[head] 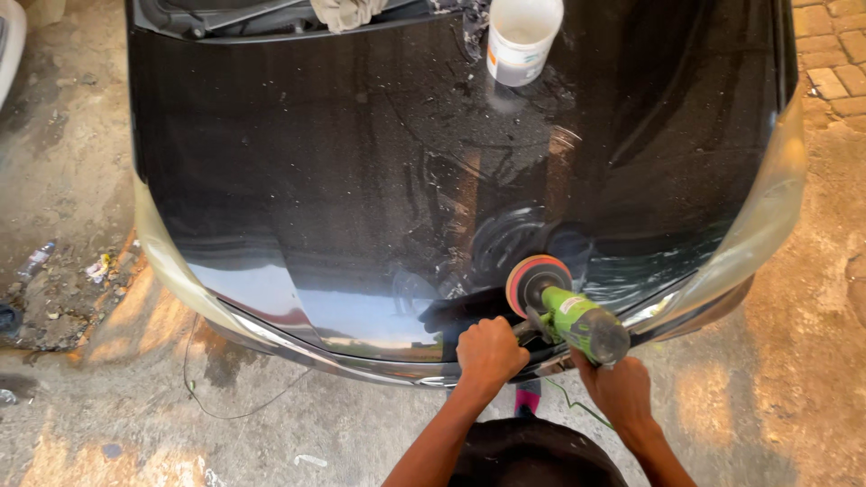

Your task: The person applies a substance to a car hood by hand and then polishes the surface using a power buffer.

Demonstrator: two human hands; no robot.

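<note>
Left hand point(488, 353) was fisted tight round the side handle, right hand point(621, 386) wrapped round the back end of the green polisher point(577, 322). Both forearms reached forward, wrists pretty straight. The orange pad point(532, 280) sat tilted on the black car hood point(361, 180) near its front edge. A white tub point(521, 38) stood well apart, up by the windshield.

The person's arms are bare, with no sleeves. The left hand point(490, 353) and right hand point(619, 388) wear no gloves (no rings either). The top is dark.
</note>
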